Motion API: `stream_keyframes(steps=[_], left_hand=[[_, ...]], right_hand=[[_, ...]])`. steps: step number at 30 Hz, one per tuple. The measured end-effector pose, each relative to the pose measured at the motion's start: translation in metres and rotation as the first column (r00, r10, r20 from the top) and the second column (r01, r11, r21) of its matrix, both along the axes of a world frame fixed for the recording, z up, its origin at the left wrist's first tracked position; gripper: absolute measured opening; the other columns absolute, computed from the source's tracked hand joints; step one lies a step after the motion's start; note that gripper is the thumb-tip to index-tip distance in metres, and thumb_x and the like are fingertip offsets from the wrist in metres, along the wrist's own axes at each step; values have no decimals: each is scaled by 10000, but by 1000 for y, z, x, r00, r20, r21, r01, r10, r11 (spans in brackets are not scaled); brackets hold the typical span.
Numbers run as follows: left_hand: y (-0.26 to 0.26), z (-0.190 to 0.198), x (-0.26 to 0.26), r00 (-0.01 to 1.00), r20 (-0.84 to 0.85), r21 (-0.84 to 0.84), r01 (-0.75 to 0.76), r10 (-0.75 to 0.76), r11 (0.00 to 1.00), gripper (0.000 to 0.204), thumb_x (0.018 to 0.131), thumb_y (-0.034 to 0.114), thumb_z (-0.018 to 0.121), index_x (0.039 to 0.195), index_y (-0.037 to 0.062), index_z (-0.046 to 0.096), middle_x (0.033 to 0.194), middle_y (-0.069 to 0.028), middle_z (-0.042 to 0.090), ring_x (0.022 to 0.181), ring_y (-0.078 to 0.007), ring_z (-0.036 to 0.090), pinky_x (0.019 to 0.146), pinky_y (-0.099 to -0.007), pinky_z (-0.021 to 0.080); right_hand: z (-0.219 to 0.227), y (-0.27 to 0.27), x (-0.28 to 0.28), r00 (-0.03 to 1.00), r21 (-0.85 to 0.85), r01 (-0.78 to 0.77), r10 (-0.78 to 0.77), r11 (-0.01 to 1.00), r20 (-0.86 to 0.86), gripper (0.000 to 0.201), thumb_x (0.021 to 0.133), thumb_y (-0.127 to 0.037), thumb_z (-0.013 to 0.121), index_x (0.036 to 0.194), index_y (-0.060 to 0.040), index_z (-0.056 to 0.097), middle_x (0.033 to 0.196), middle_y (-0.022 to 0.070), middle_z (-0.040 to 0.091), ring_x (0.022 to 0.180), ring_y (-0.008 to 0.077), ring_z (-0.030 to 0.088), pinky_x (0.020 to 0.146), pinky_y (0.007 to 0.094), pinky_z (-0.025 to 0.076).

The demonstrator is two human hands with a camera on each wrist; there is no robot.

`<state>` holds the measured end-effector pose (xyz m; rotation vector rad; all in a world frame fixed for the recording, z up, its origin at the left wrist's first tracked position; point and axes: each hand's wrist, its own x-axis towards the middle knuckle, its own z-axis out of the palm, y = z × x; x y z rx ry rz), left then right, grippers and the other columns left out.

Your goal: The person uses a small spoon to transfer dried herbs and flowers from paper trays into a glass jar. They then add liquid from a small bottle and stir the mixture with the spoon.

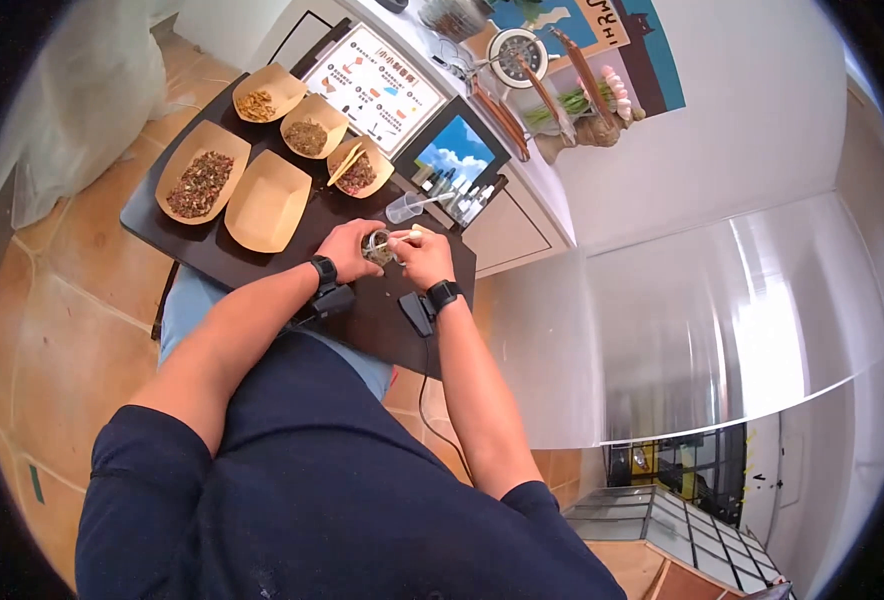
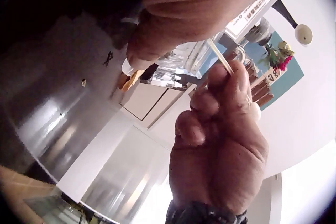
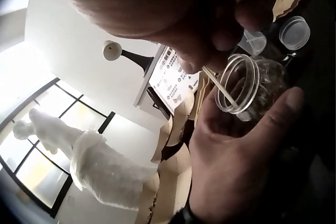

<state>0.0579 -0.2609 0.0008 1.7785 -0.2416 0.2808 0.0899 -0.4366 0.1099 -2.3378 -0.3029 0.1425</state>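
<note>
A small clear jar (image 3: 239,85) with dark contents is gripped by the left hand (image 3: 236,155), thumb on one side and fingers round the other. The right hand (image 1: 424,258) pinches a thin pale stick (image 3: 219,87) whose lower end is inside the jar's mouth. In the left wrist view the right hand (image 2: 218,140) has its fingers curled round the stick (image 2: 220,56), and the left hand (image 2: 194,3) fills the top. Both hands are over the dark table (image 1: 387,330), close together.
Paper trays (image 1: 269,203) stand at the table's left; several hold dried bits. Yellow tongs (image 1: 346,165) lie across one. A plastic cup (image 1: 403,208) stands beyond the hands, near a dark-framed screen (image 1: 454,155). A round lid (image 3: 294,33) lies near the jar. An instruction sheet (image 1: 372,85) is behind.
</note>
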Motion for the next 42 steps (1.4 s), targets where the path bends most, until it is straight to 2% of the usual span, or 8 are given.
stream_keyframes(steps=[8,12,14,20,22,24,26,42], left_hand=[[0,-1,0,1000,25,60,-15,13,998,874,643,212,989,1437,59,659,1379,-182,693,1282,-374,670,1120,-446,537],[0,-1,-1,1000,15,99,-8,7,995,880,644,195,990,1446,59,654,1383,-181,691,1281,-369,671,1117,-442,539],[-2,-2,0,1000,26,93,-3,1,996,885,644,195,989,1451,63,651,1373,-181,694,1275,-368,674,1116,-439,540],[-4,-4,1,1000,23,125,-21,19,992,855,662,204,974,1442,65,654,1363,-186,695,1270,-377,673,1109,-441,542],[-2,-3,1,1000,22,115,-15,13,993,852,659,202,973,1438,67,656,1354,-185,699,1268,-376,674,1109,-443,541],[-2,-3,0,1000,16,99,-10,9,995,844,658,195,968,1432,65,658,1345,-185,703,1264,-373,677,1109,-445,542],[-4,-2,-1,999,34,85,-34,31,996,843,651,188,967,1428,71,661,1347,-182,705,1260,-371,679,1105,-446,545],[-2,-6,2,1000,-5,117,-20,21,993,854,647,231,975,1427,82,659,1348,-171,697,1269,-366,666,1122,-447,529]], right_hand=[[-7,-7,4,970,109,1,-28,994,241,142,925,-110,801,1028,-21,841,913,96,819,821,149,763,751,310,592],[-9,-12,-1,923,-150,-56,108,987,370,144,937,-132,777,1030,-35,828,897,123,802,816,235,768,761,359,594],[-14,-14,2,947,-209,-60,122,976,298,145,941,-146,769,1013,-31,820,874,106,798,808,219,764,756,365,589],[-25,-8,3,986,179,91,-63,980,-154,128,964,-118,761,1019,-6,789,840,84,784,743,170,732,704,332,576],[-22,-7,8,995,153,63,-49,986,-90,131,968,-118,765,1012,0,802,845,78,790,745,162,739,694,324,576],[-23,-11,17,965,45,-18,6,999,262,154,974,-129,769,1017,10,818,841,67,794,761,156,746,712,316,580],[-17,-6,11,964,-5,9,-8,1000,266,167,973,-134,775,1034,10,831,844,61,800,765,147,742,727,314,584],[-5,-13,1,983,127,-106,123,986,-139,131,993,-100,758,1045,3,820,789,8,737,659,76,642,593,260,509]])
